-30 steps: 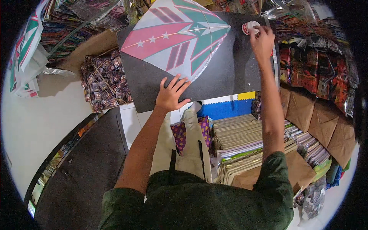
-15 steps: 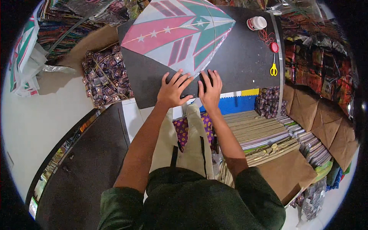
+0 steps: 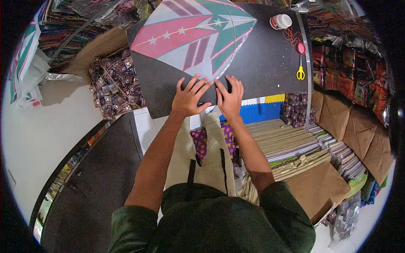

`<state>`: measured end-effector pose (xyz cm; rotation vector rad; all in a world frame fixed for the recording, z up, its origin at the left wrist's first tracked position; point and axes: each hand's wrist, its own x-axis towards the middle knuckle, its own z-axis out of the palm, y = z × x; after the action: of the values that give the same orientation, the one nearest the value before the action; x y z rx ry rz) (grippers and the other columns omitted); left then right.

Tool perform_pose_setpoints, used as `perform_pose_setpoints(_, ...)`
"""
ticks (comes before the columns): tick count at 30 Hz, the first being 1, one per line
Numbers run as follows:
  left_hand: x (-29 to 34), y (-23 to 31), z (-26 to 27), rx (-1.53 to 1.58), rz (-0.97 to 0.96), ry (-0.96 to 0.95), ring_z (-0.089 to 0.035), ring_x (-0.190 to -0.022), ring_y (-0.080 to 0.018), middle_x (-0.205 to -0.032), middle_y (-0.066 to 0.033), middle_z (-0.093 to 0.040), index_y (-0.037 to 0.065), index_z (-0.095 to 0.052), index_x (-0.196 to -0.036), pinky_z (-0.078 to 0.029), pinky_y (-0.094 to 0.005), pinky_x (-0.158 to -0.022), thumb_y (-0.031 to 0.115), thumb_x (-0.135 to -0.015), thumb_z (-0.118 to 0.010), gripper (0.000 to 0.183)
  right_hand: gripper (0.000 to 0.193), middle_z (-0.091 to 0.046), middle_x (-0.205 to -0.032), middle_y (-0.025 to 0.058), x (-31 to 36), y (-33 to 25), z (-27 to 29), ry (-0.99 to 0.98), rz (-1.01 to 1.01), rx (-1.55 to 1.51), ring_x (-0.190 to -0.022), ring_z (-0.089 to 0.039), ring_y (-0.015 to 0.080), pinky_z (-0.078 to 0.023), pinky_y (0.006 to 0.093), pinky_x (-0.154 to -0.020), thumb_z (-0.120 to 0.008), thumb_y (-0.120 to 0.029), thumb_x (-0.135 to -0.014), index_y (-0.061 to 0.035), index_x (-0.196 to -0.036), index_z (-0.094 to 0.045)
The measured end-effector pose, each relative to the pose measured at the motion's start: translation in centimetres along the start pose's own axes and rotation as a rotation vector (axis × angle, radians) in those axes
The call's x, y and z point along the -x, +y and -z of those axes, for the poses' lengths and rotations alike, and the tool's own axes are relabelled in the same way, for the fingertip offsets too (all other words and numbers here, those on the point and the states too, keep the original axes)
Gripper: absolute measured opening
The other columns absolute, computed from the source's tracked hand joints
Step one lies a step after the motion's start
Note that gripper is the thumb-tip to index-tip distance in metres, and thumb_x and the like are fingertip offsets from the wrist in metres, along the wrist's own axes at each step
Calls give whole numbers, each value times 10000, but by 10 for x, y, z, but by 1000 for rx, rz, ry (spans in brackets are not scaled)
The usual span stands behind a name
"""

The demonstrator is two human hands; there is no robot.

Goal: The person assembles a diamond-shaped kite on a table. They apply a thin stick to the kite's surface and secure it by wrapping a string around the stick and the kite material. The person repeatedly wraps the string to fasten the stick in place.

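Note:
A paper kite [image 3: 198, 33] in pink, green and white, with stars and thin sticks across it, lies flat on the dark tabletop [image 3: 257, 63]. My left hand [image 3: 188, 98] rests near the table's front edge, fingers spread, fingertips by the kite's near corner. Beside it my right hand [image 3: 230, 99] lies with fingers apart, its index finger reaching to the right side of that corner. Neither hand grips anything. Whether the fingertips press on the paper I cannot tell.
At the table's right stand a white jar [image 3: 280, 22], tangled red thread [image 3: 292, 38], a round red lid [image 3: 300, 48] and yellow-handled scissors [image 3: 300, 72]. Left of the table is a box of small packets [image 3: 114, 84]. Stacked bundles [image 3: 282, 139] and brown cardboard [image 3: 314, 189] lie at the lower right.
My right index finger has moved left, toward the kite's near corner. The table and kite sit slightly further up and left in the picture.

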<state>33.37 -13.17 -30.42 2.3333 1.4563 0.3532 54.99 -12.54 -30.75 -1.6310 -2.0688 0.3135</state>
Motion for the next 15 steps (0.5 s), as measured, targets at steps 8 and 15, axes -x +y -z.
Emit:
perform_pose_setpoints(8, -1, 0, 2, 3, -1, -29, -330, -1602, -251, -1675, 6, -463, 271, -533, -1599, -194, -649, -1246, 647, -906, -720, 810, 371, -571, -1441, 167, 0, -2, -6, 40, -102, -69, -1383, -508, 415, -357, 618, -1201, -750, -222, -970, -215, -1340, -746)
perform_pose_setpoints(15, -1, 1, 2, -2, -12, 24, -333, -1601, -221, -1643, 23, -496, 272, -558, -1574, -238, -667, -1232, 643, -902, -725, 786, 395, -546, -1463, 170, 6, 0, -2, -32, 9, -47, -1409, -470, 420, -338, 635, -1206, -759, -256, -966, -205, -1357, -735)
